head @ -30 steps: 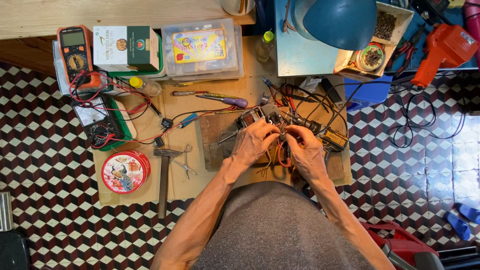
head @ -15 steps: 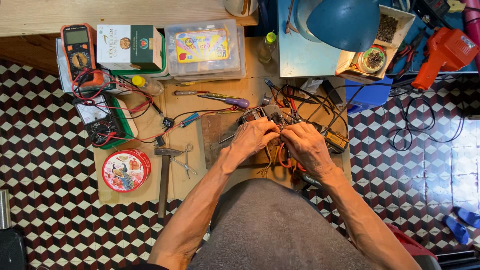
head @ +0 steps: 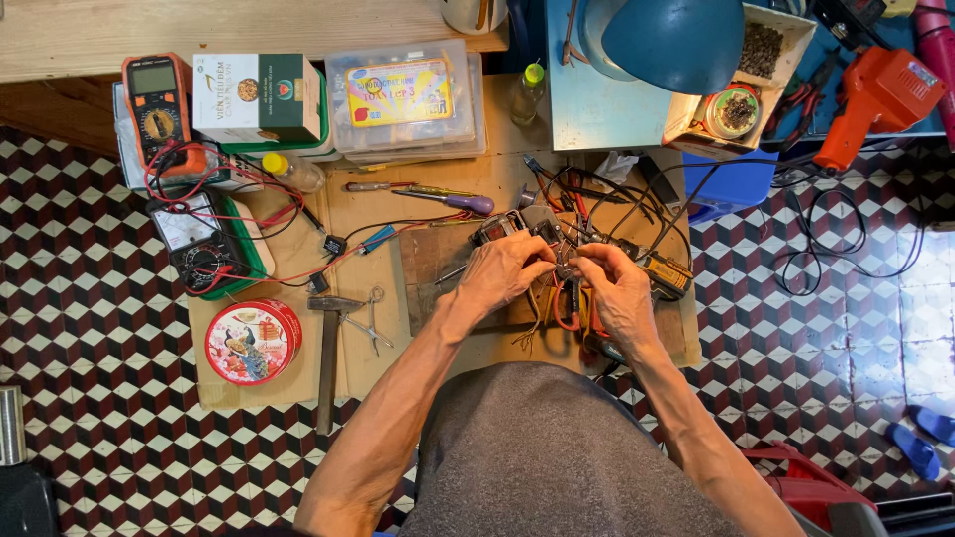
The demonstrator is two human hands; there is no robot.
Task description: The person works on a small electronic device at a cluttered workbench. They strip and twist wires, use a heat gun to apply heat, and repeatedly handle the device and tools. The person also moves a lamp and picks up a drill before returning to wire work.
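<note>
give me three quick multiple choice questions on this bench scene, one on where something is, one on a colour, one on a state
1. Where does the hammer lie?
A. right of the round tin
B. on the blue lamp
C. inside the clear plastic box

2. What colour is the round tin?
A. green
B. red
C. black

3. What are the left hand and right hand doing?
A. resting apart on the tiles
B. both at the wired part
C. lifting the hammer

Answers: 1 A, the hammer lies just right of the tin on the cardboard. 2 B, its rim and lid are red. 3 B, the fingers of both meet at the wired part.
</note>
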